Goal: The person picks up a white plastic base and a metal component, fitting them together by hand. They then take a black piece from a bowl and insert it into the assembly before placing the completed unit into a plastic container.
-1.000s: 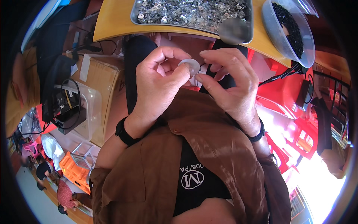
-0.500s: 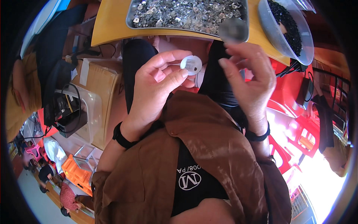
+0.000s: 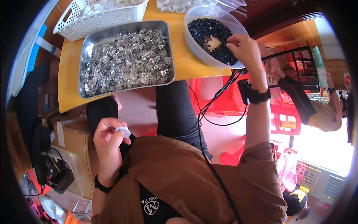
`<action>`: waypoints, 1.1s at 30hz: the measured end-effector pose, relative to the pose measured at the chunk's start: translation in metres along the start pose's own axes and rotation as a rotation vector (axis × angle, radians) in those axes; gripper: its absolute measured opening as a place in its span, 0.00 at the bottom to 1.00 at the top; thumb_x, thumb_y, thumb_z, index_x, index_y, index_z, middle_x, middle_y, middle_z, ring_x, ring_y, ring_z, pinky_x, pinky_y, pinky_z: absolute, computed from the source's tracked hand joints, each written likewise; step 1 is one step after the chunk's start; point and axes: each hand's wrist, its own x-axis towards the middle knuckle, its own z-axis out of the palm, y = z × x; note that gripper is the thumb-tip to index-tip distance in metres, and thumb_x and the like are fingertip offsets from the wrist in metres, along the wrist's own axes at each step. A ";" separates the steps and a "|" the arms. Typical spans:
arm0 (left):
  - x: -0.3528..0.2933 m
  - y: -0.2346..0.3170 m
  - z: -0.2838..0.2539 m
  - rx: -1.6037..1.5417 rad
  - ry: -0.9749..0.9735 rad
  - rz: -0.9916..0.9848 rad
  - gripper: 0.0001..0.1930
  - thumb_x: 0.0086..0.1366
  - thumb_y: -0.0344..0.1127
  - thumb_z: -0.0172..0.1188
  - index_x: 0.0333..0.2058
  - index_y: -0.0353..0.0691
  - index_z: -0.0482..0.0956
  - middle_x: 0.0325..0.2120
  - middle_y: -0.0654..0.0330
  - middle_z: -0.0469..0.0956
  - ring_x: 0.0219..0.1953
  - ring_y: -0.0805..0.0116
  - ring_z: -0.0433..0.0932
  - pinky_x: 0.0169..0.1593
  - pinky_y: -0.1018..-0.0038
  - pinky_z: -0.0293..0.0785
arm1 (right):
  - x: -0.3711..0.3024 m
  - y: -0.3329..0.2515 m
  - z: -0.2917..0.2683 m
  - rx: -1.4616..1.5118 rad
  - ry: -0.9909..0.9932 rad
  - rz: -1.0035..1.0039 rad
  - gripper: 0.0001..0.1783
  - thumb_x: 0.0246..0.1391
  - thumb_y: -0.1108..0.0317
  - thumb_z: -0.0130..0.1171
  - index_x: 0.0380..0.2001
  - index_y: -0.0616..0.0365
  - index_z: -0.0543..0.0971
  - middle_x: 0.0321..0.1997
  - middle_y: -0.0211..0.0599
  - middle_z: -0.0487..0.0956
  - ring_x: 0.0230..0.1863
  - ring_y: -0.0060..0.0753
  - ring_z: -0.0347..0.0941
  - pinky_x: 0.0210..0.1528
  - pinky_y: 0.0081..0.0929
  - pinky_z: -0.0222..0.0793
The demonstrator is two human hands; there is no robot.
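Observation:
Near my lap my left hand (image 3: 107,143) pinches a small whitish round disc (image 3: 123,131) between thumb and fingers. My right hand (image 3: 246,51) is stretched far forward, its fingertips pressed together over a clear plastic bowl (image 3: 190,42). Small black pieces (image 3: 220,33) fill much of that bowl, with a bare pale patch among them beside my fingers. Whatever sits between the right fingertips is too small to make out. Left of the bowl, a metal tray (image 3: 170,56) holds a heap of small shiny clear and silvery pieces (image 3: 126,61).
A white perforated basket (image 3: 106,20) of whitish parts stands behind the tray on the yellow table (image 3: 69,71). A bag of clear pieces (image 3: 186,5) lies at the back. Black cables (image 3: 220,91) hang by my right arm. A cardboard box (image 3: 78,153) stands at left, red stools at right.
My right hand has gone from above my lap out to the bowl of black pieces. The left hand keeps the disc, now tilted and lower. The view has swung right.

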 end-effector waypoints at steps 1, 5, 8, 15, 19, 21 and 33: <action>0.005 -0.004 -0.001 0.022 -0.010 0.002 0.07 0.56 0.18 0.51 0.33 0.36 0.71 0.33 0.57 0.73 0.27 0.75 0.72 0.27 0.80 0.71 | 0.004 0.006 0.009 -0.097 -0.066 -0.042 0.10 0.42 0.62 0.59 0.29 0.50 0.83 0.29 0.38 0.81 0.34 0.44 0.77 0.38 0.38 0.72; 0.005 -0.002 0.003 0.052 0.053 -0.039 0.06 0.58 0.20 0.52 0.34 0.35 0.72 0.33 0.57 0.74 0.29 0.75 0.73 0.28 0.80 0.74 | 0.015 0.003 0.024 -0.101 -0.228 -0.083 0.09 0.42 0.65 0.57 0.28 0.49 0.83 0.30 0.38 0.81 0.35 0.45 0.77 0.39 0.38 0.73; 0.005 -0.002 0.008 0.040 0.034 -0.097 0.08 0.60 0.23 0.54 0.39 0.34 0.73 0.34 0.58 0.76 0.32 0.74 0.75 0.33 0.78 0.77 | 0.025 -0.005 0.032 -0.140 -0.246 -0.107 0.08 0.42 0.66 0.58 0.29 0.50 0.83 0.30 0.37 0.81 0.35 0.43 0.77 0.39 0.38 0.72; 0.002 0.004 0.008 0.062 -0.085 -0.147 0.14 0.62 0.25 0.55 0.48 0.32 0.72 0.37 0.56 0.77 0.37 0.71 0.77 0.40 0.74 0.78 | 0.036 -0.010 0.051 -0.236 -0.300 -0.141 0.08 0.42 0.66 0.58 0.28 0.47 0.83 0.31 0.37 0.81 0.36 0.43 0.77 0.40 0.38 0.72; -0.001 0.005 0.004 0.054 -0.071 -0.162 0.16 0.62 0.24 0.55 0.49 0.31 0.71 0.38 0.55 0.77 0.38 0.69 0.78 0.40 0.73 0.79 | 0.033 -0.006 0.054 -0.179 -0.279 -0.242 0.08 0.42 0.67 0.57 0.28 0.49 0.83 0.30 0.39 0.80 0.36 0.45 0.77 0.39 0.39 0.72; 0.000 0.004 0.005 0.021 -0.079 -0.181 0.16 0.62 0.24 0.54 0.49 0.31 0.70 0.39 0.54 0.76 0.39 0.69 0.77 0.41 0.73 0.79 | 0.035 -0.007 0.056 -0.236 -0.252 -0.240 0.08 0.41 0.67 0.57 0.28 0.51 0.82 0.30 0.42 0.80 0.35 0.47 0.76 0.39 0.41 0.71; 0.006 0.007 0.010 -0.073 -0.157 -0.182 0.17 0.64 0.28 0.52 0.52 0.34 0.68 0.41 0.54 0.75 0.41 0.64 0.78 0.41 0.72 0.78 | 0.029 -0.007 0.001 0.491 -0.102 -0.074 0.09 0.53 0.72 0.58 0.38 0.60 0.76 0.30 0.28 0.77 0.23 0.13 0.70 0.25 0.13 0.66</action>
